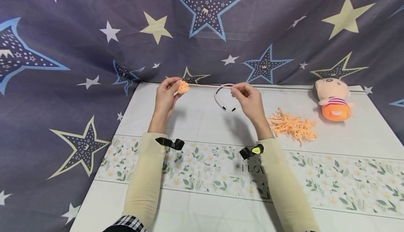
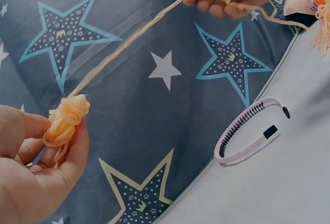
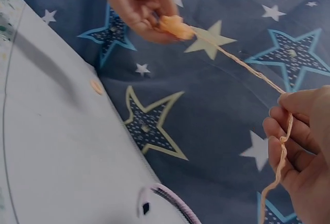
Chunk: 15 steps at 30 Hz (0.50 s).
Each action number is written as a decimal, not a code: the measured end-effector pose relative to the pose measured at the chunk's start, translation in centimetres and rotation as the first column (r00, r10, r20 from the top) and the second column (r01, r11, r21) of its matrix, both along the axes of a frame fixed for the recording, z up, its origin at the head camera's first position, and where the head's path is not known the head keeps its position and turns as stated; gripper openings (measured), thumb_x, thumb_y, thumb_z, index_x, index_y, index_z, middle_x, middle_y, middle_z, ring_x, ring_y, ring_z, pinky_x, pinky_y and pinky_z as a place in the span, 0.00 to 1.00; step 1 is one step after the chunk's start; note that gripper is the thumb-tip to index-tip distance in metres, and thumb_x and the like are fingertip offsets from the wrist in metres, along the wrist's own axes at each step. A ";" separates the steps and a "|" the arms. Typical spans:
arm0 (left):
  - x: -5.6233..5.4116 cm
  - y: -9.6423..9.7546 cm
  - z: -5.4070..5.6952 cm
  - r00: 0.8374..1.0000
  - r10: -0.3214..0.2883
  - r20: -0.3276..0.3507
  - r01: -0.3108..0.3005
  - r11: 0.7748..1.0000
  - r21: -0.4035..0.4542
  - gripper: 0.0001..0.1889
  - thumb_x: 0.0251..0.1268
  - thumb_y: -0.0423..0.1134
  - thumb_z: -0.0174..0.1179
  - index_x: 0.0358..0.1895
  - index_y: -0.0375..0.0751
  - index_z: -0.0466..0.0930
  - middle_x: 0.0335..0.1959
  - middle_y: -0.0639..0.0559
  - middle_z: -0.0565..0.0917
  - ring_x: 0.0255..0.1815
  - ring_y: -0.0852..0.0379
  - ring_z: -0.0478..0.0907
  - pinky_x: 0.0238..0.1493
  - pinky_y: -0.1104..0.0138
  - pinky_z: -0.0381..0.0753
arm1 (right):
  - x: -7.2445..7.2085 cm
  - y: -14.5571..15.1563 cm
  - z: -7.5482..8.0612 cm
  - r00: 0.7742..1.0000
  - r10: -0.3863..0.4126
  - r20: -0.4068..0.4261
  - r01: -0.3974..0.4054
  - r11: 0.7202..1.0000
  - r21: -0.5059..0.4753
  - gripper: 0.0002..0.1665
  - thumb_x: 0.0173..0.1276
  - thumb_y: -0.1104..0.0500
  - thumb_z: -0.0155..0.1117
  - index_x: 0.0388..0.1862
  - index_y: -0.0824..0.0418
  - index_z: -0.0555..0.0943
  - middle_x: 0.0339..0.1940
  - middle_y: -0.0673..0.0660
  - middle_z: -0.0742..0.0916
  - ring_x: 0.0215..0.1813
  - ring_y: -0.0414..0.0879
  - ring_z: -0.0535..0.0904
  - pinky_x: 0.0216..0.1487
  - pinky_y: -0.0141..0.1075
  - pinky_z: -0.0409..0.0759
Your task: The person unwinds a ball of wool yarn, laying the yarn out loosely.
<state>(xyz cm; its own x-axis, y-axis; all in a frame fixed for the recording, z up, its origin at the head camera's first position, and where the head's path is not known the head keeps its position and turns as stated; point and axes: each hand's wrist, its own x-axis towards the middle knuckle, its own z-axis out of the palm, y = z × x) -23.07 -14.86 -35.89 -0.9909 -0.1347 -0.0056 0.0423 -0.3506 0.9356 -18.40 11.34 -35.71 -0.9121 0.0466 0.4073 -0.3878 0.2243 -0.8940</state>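
Note:
My left hand [image 1: 166, 97] pinches a small wound bundle of orange yarn [image 2: 68, 118] between thumb and fingers, raised near the table's back edge. From the bundle a strand of yarn [image 2: 129, 42] runs taut to my right hand [image 1: 249, 98], whose thumb and fingertips grip it. Past that grip the strand has a small knot [image 3: 283, 139] and its tail hangs down over the fingers. In the head view a pale pink headband [image 1: 217, 97] with dark inner teeth and black tips lies just left of my right hand, on the table below the strand.
A loose pile of orange yarn [image 1: 293, 126] lies right of my right forearm. Farther right rests a plush doll [image 1: 335, 98] with a striped top and orange bottom. The white table [image 1: 195, 119] carries a floral band, and a star-patterned curtain [image 1: 202, 56] hangs behind it.

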 end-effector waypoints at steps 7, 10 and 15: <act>0.0 -0.4 0.2 1.000 0.012 0.004 -0.012 1.000 0.023 0.08 0.67 0.28 0.56 0.47 0.32 0.77 0.35 0.50 0.73 0.34 0.60 0.77 0.38 0.73 0.86 | 0.9 2.4 1.0 0.999 -0.046 0.008 0.047 0.995 -0.090 0.11 0.67 0.65 0.62 0.40 0.75 0.79 0.28 0.54 0.84 0.30 0.39 0.77 0.30 0.24 0.74; 0.0 -0.5 0.3 1.000 0.010 0.007 -0.010 1.000 0.013 0.06 0.67 0.29 0.56 0.45 0.34 0.77 0.34 0.51 0.72 0.33 0.60 0.76 0.37 0.73 0.86 | 1.0 3.6 0.9 0.998 -0.066 -0.009 0.064 0.988 -0.144 0.10 0.67 0.66 0.62 0.39 0.76 0.79 0.27 0.50 0.84 0.30 0.40 0.78 0.32 0.25 0.77; 0.0 -0.6 0.4 1.000 0.015 0.013 -0.015 1.000 0.022 0.06 0.67 0.29 0.57 0.44 0.35 0.78 0.35 0.50 0.72 0.34 0.59 0.77 0.37 0.73 0.86 | 1.1 5.5 0.7 0.993 -0.112 -0.024 0.105 0.972 -0.211 0.08 0.66 0.67 0.62 0.38 0.75 0.80 0.27 0.50 0.84 0.31 0.42 0.80 0.34 0.27 0.80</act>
<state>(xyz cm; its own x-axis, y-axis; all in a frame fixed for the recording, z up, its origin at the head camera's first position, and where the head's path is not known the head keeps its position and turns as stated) -23.04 -15.47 -35.49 -0.9886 -0.1489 -0.0219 0.0353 -0.3706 0.9281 -17.33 16.84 -34.98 -0.8820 0.2319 0.4102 -0.4038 0.0767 -0.9116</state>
